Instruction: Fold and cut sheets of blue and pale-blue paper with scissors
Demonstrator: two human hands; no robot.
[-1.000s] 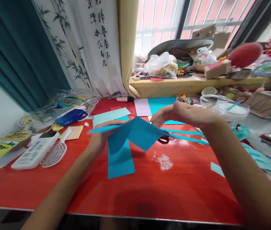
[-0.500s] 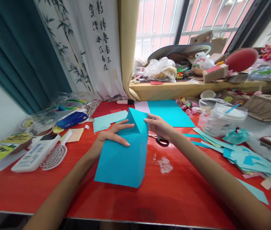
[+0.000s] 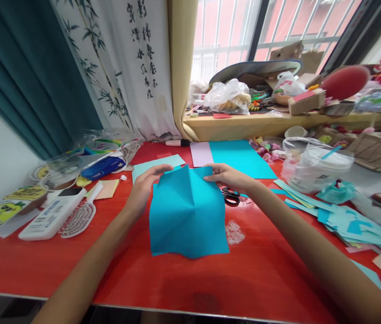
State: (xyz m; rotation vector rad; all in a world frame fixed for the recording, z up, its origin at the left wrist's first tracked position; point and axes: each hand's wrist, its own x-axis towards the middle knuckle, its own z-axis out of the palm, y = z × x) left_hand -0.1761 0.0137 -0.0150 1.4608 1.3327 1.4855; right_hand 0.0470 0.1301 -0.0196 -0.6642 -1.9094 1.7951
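A creased sheet of bright blue paper (image 3: 190, 220) stands raised over the red table, with a ridge running up its upper middle. My left hand (image 3: 145, 186) grips its upper left side, the fingers partly hidden behind the sheet. At the upper right corner my right hand (image 3: 226, 176) pinches the paper between thumb and fingers. Black-handled scissors (image 3: 231, 198) lie just beyond the sheet's right edge, their blades mostly hidden. Pale blue paper pieces (image 3: 163, 164) rest behind my left hand.
Flat blue paper (image 3: 244, 157) and a lilac sheet (image 3: 201, 154) lie at the back. Paper scraps (image 3: 355, 225) and a white tub (image 3: 325, 166) crowd the right. A hairbrush (image 3: 78, 218) and a white box-like device (image 3: 53, 213) sit left. Clear bits (image 3: 235, 232) lie on the red table (image 3: 261, 279).
The blue paper has been opened from a folded shape and turned to face me more broadly. My left hand has moved from its front face to the upper left edge.
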